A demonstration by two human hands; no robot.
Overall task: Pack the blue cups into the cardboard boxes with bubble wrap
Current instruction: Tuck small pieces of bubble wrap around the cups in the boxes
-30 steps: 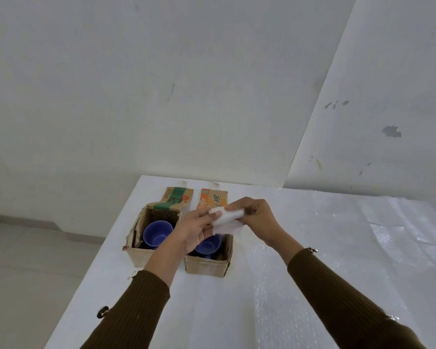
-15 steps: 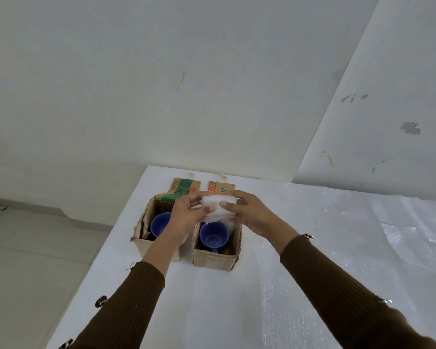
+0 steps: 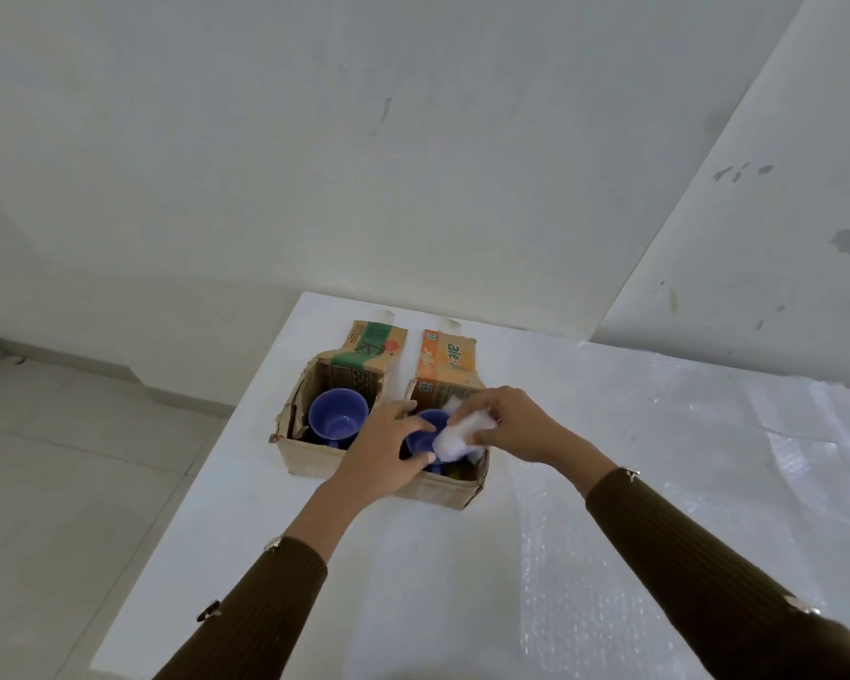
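Two open cardboard boxes sit side by side on the white counter point(image 3: 266, 507). Left box point(image 3: 310, 456) holds a blue cup point(image 3: 337, 419), upright, no padding visible. Right box point(image 3: 455, 488) holds a second blue cup point(image 3: 425, 436), partly hidden. Right hand point(image 3: 521, 429) grips a wad of bubble wrap point(image 3: 455, 441), pressing it in beside that cup. Left hand point(image 3: 388, 454) rests on the cup rim, fingers curled; whether it truly grips, cannot tell. More bubble wrap sheet point(image 3: 634, 557) lies spread on the counter. Wrap looks light, soft, springy, so pinch it bunched. Cups look rigid and breakable; hold by rim or body.
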